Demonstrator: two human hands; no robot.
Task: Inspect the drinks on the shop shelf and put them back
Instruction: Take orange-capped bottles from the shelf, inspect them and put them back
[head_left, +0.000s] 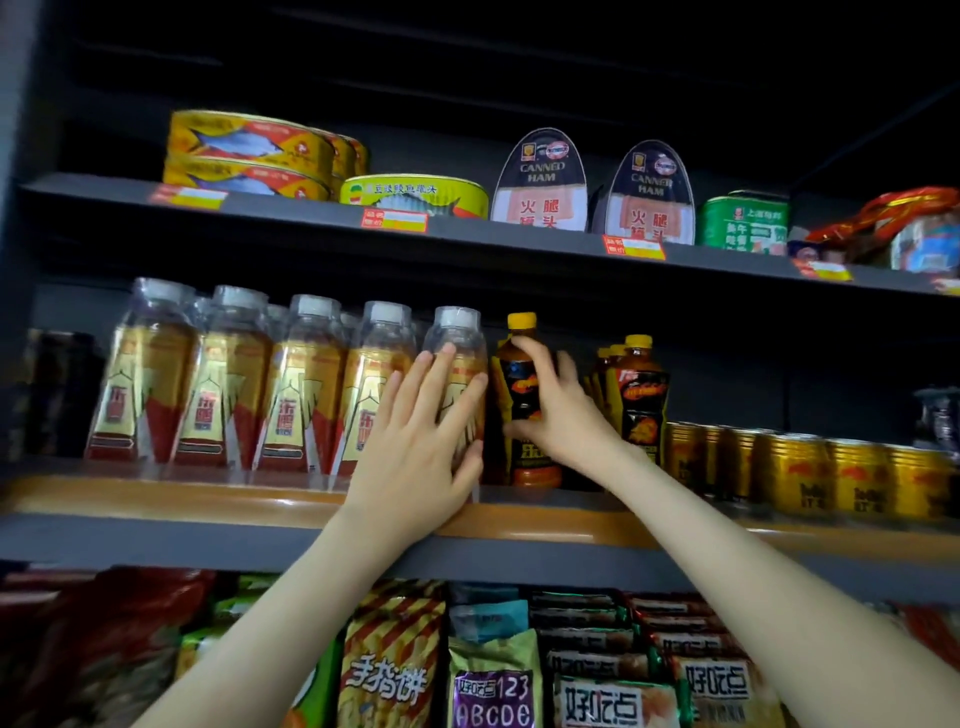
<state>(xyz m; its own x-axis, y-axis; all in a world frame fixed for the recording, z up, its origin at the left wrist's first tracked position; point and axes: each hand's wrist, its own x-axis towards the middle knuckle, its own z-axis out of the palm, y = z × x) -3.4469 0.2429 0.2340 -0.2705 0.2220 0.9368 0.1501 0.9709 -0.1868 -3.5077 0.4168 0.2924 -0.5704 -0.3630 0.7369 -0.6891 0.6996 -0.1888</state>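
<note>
Amber-brown dark bottle (514, 387), yellow cap up, standing on the middle shelf (208, 501), just right of the clear bottle (457, 338) that ends the gold-labelled row. Gripped by the right hand (566, 415): fingers (527, 348) curled over the shoulder, thumb pinching low on the label. Left hand (415, 441) laid against the clear bottle, fingers (441, 371) straight and spread, closed round nothing.

Probably lifting out for a look or seating back in place; cannot tell which. Either way:

- Hold the bottle plumb and move it straight, base clear of the orange lip (597, 519) at the shelf front.
- Leave the left palm flat on the clear bottle to brace it against a knock; tall and narrow, likely to topple into its row.
- Mind the twin bottles (639, 395) close on the right; little room for knuckles there.
- Grip firmly at the shoulder; smooth plastic, apt to slip.
- Finish with the label facing out and the base fully behind the lip.

Dark grey shelving with red-and-yellow price tags along the edges. Gold cans (831, 478) further right on the same shelf. Above, fish tins (249, 150) stacked, then two ham tins (540, 182) and a green tin. Below, snack packs (389, 675) crowded upright. Dim light, upper part almost black.
</note>
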